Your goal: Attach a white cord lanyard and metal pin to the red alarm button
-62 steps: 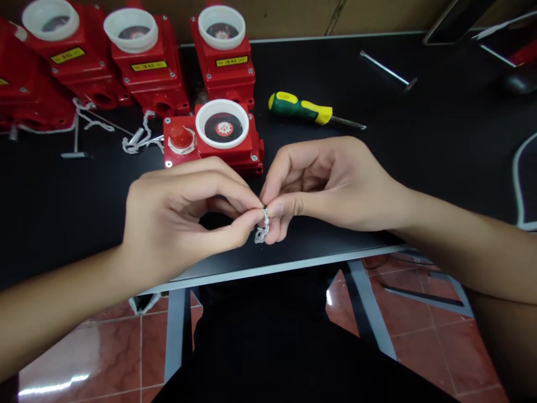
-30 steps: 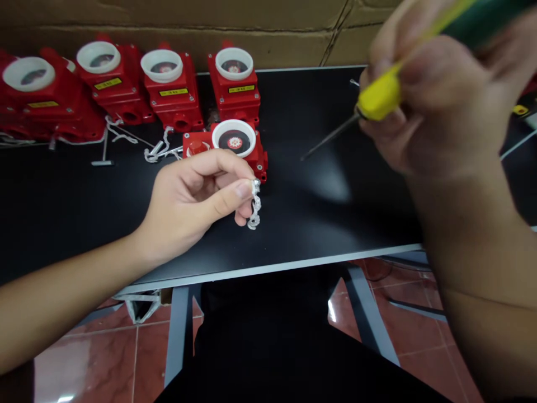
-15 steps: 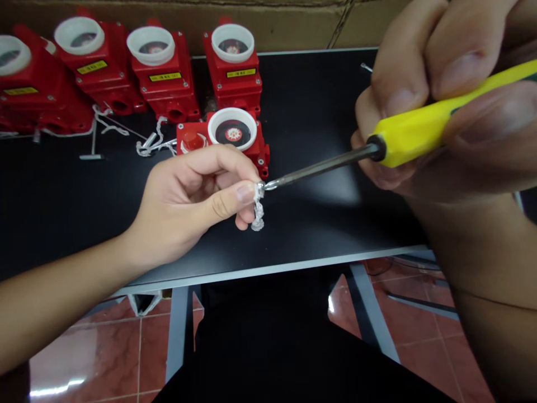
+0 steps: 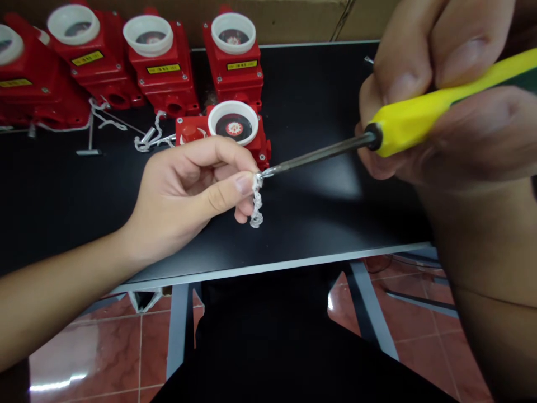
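Observation:
My left hand [image 4: 197, 196] pinches a small metal piece with a white cord [image 4: 257, 208] between thumb and forefinger. The bunched cord hangs below the fingertips. In my right hand [image 4: 436, 112], fingers wrap round the yellow and green handle of a screwdriver [image 4: 319, 153]. Its shaft slants down to the left, and the tip meets the metal piece at my left fingertips. The metal piece itself is mostly hidden by the thumb. Just behind my left hand lies a red box [image 4: 262, 146] with a white-ringed round window and a red knob.
Several more red boxes [image 4: 237, 73] with white rings stand along the back left of the black table [image 4: 319, 224]. Loose white cords and a small metal T-bar [image 4: 89, 151] lie before them. A cardboard wall [image 4: 293, 22] rises behind. Another small metal piece [image 4: 368, 60] lies at back right.
The view has shifted slightly, so the boxes and both hands sit a little higher. The screwdriver handle has turned a little, showing more green. Its tip still meets the metal piece.

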`<action>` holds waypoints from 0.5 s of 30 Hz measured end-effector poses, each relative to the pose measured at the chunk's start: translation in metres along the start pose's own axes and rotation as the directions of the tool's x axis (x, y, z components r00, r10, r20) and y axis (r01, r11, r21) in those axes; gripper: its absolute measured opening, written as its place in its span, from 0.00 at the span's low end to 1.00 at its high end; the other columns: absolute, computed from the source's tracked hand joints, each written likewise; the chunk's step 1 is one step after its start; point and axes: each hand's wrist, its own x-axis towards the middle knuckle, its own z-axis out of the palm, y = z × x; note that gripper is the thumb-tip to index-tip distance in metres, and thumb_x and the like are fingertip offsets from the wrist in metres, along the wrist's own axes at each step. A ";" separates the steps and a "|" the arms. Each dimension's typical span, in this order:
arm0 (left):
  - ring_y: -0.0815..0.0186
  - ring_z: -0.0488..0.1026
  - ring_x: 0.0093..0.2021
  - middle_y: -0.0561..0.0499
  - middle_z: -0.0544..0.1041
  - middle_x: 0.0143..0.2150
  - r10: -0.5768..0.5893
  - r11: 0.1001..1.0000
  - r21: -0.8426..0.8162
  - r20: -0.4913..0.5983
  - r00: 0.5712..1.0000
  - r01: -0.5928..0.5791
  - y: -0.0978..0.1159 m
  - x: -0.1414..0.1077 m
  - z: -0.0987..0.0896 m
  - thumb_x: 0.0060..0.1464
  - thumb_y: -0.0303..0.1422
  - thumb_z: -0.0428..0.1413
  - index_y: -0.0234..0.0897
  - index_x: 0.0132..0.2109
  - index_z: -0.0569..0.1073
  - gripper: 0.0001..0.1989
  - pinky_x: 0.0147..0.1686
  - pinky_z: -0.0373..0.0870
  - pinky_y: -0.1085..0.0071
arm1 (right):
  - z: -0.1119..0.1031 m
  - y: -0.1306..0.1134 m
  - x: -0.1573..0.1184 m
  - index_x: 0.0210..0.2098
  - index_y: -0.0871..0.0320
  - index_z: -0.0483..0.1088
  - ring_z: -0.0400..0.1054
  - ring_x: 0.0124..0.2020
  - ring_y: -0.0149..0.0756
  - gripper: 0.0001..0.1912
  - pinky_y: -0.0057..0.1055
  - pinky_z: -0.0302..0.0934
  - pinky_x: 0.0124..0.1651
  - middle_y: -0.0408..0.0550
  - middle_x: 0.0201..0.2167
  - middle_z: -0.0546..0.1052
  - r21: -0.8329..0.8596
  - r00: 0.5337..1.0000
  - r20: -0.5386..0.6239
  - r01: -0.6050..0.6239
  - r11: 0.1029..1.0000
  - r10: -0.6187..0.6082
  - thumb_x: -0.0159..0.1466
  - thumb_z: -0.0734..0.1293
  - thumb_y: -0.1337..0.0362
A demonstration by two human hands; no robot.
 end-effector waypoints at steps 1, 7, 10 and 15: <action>0.74 0.83 0.27 0.54 0.87 0.31 -0.001 1.000 -0.006 -0.012 1.000 0.001 0.000 0.000 0.000 0.72 0.40 0.84 0.39 0.42 0.92 0.13 0.27 0.81 0.81 | -0.001 0.000 0.000 0.37 0.46 0.68 0.73 0.30 0.40 0.37 0.40 0.78 0.25 0.47 0.44 0.83 -0.042 0.999 0.009 -0.034 0.999 0.034 0.66 0.89 0.29; 0.72 0.83 0.25 0.52 0.88 0.31 0.046 0.999 0.013 -0.075 0.996 -0.045 0.000 0.002 0.000 0.70 0.39 0.85 0.37 0.42 0.94 0.13 0.21 0.79 0.81 | -0.009 -0.004 -0.004 0.38 0.44 0.77 0.87 0.52 0.60 0.37 0.61 0.93 0.56 0.53 0.49 0.89 -0.234 0.991 -0.085 -0.119 0.965 0.102 0.63 0.89 0.22; 0.73 0.82 0.24 0.53 0.88 0.30 0.111 0.992 0.073 -0.139 0.984 -0.101 0.003 0.006 -0.003 0.68 0.39 0.86 0.36 0.41 0.94 0.14 0.19 0.76 0.81 | -0.008 0.007 -0.002 0.38 0.45 0.81 0.89 0.57 0.60 0.36 0.60 0.93 0.63 0.52 0.50 0.90 -0.197 0.995 -0.085 -0.061 0.979 0.045 0.61 0.92 0.24; 0.73 0.82 0.24 0.56 0.88 0.30 0.201 0.967 0.198 -0.214 0.956 -0.159 0.010 0.012 -0.008 0.66 0.38 0.87 0.36 0.41 0.93 0.15 0.20 0.80 0.78 | 0.009 0.019 0.006 0.46 0.47 0.81 0.92 0.51 0.63 0.37 0.62 0.95 0.52 0.54 0.50 0.92 0.045 0.979 -0.116 -0.164 0.985 0.168 0.54 0.98 0.38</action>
